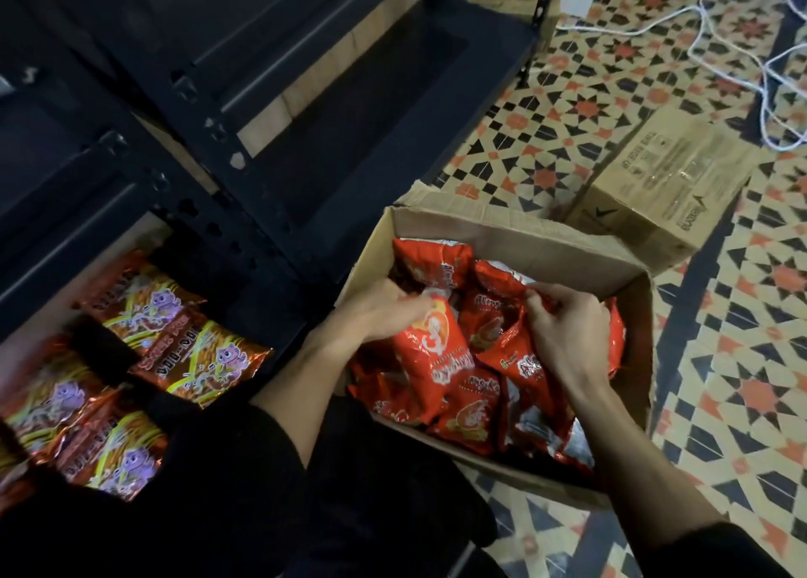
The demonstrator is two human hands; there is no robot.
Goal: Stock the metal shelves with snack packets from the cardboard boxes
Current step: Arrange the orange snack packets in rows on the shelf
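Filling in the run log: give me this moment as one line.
stage: picking from open cardboard box | left hand: grips red packet | right hand: pinches second red packet | lower shelf: cat-print packets laid

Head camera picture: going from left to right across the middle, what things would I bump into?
Purple-cat snack packets on the shelf → left hand → right hand, both gripping red snack packets → right wall of the open cardboard box → floor tiles.
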